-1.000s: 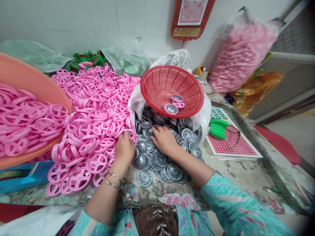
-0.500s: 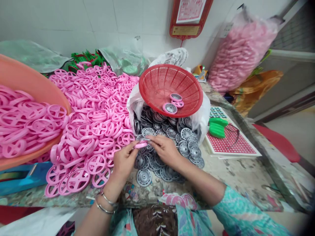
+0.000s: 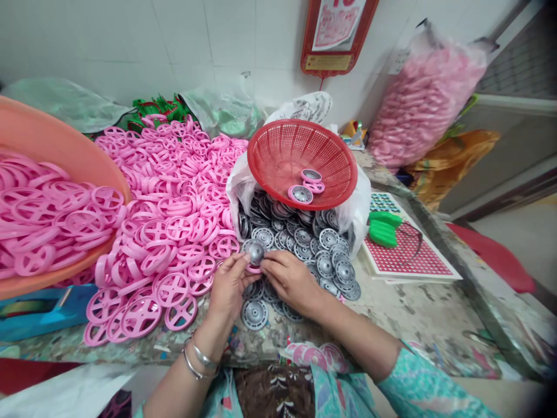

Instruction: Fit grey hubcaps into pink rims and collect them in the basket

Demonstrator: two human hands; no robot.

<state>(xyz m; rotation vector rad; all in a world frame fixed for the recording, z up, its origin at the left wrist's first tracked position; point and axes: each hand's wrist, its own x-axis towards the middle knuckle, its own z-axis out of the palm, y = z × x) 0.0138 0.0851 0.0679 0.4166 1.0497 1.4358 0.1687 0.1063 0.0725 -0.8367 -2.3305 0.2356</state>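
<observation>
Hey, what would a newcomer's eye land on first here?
Probably the big heap of pink wheels on the left, beside an orange basin holding more. Next, the red basket at center, with gray discs in front of it. Over those discs, the left hand and right hand hold a gray-and-pink piece.

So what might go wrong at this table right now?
The pink-and-gray wheel pinched between the left hand and right hand could slip. The red basket seems to rest on the white bag and might tip if that sags. Pink rings lying beside the gray discs might get mixed in.
</observation>
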